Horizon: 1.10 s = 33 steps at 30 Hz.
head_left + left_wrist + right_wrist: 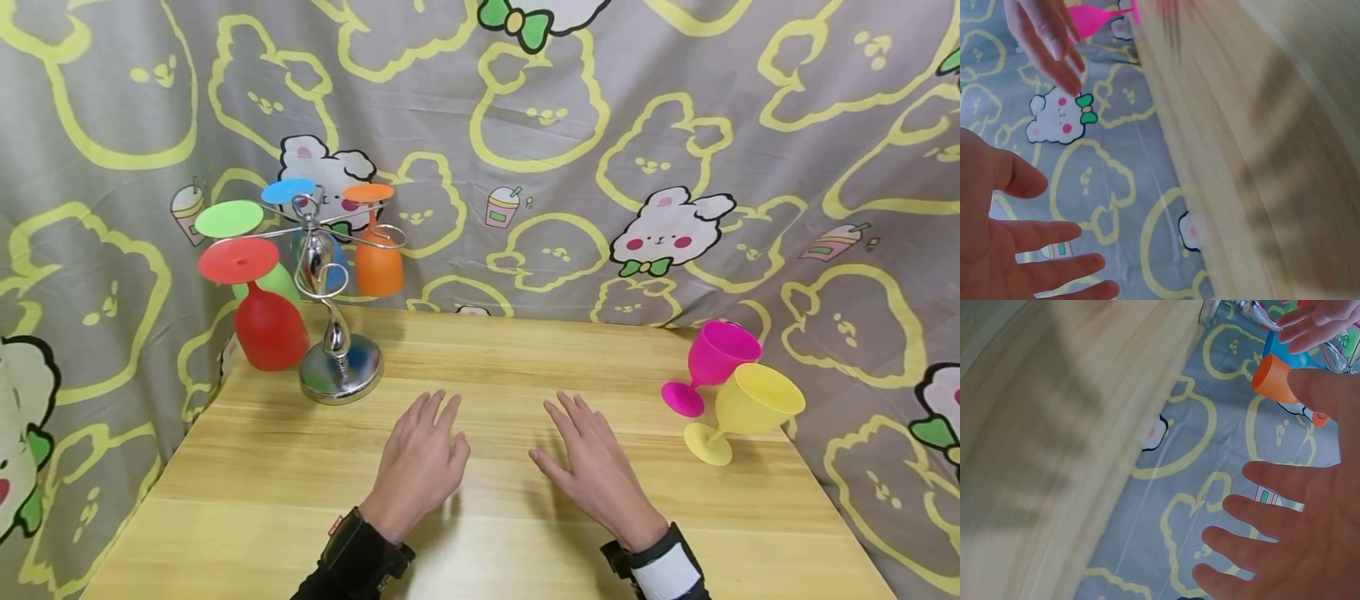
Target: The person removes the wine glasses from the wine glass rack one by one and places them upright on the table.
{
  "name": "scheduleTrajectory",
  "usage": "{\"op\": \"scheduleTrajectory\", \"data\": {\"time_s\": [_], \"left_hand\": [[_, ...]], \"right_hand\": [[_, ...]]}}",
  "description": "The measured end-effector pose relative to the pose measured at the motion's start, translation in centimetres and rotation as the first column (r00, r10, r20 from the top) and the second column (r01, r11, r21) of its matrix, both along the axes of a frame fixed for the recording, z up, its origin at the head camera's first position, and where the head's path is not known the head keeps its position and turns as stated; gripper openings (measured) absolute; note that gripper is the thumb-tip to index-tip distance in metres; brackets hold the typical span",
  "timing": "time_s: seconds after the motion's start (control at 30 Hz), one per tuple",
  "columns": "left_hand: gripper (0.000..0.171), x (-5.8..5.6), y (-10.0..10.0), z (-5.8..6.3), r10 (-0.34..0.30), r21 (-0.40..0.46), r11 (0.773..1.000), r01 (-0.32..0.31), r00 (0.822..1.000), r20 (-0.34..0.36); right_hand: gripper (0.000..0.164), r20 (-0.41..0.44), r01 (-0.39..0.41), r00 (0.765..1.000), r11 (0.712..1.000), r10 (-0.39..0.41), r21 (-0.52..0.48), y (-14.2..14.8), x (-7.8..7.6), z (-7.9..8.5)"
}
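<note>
Both hands hover over the wooden table with fingers spread and nothing held. The left hand (pixel 422 458) is left of the middle, nearest the chrome glass rack (pixel 341 367). From that rack hang a red goblet (pixel 272 329), a green goblet (pixel 231 218), a blue goblet (pixel 290 191) and an orange goblet (pixel 379 265), all upside down. To the right, the right hand (pixel 592 467) is nearest a yellow goblet (pixel 757 400) and a magenta goblet (pixel 723 352), which stand upright side by side. In the right wrist view the right hand (pixel 1291 519) has its palm bare.
The wooden table (pixel 495 358) ends at a grey curtain (pixel 442 100) with yellow cartoon outlines, which hangs behind it and along both sides. One curled wire holder (pixel 330 282) at the rack's front carries no goblet.
</note>
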<state>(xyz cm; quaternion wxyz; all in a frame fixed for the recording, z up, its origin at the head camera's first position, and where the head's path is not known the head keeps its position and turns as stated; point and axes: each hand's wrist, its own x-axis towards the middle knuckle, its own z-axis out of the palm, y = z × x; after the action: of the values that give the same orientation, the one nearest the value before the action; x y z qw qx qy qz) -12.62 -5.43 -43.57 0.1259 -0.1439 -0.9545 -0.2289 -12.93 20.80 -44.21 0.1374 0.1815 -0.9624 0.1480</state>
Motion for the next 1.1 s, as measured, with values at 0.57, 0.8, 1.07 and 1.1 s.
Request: {"op": "scheduleTrajectory", "data": {"time_s": [0.57, 0.8, 1.07, 1.1], "left_hand": [[0.037, -1.3, -5.8, 6.7, 0.034, 0.121, 0.991, 0.049, 0.799, -0.6], [0.042, -1.7, -8.9, 11.3, 0.138, 0.157, 0.986, -0.048, 0.76, -0.635], [0.055, -3.4, -13.3, 14.0, 0.281, 0.143, 0.96, -0.242, 0.814, -0.509], [0.053, -3.7, -13.8, 14.1, 0.293, 0.141, 0.956, -0.257, 0.818, -0.496]], "right_hand": [[0.072, 0.051, 0.016, 0.999, 1.0, -0.015, -0.027, 1.2, 0.5, -0.3], [0.071, 0.043, 0.014, 0.999, 0.999, -0.013, -0.03, 1.5, 0.7, -0.5], [0.068, 0.029, 0.005, 1.0, 0.999, -0.004, -0.034, 1.7, 0.8, -0.8], [0.069, 0.034, 0.007, 0.999, 0.999, -0.006, -0.035, 1.8, 0.9, -0.8]]}}
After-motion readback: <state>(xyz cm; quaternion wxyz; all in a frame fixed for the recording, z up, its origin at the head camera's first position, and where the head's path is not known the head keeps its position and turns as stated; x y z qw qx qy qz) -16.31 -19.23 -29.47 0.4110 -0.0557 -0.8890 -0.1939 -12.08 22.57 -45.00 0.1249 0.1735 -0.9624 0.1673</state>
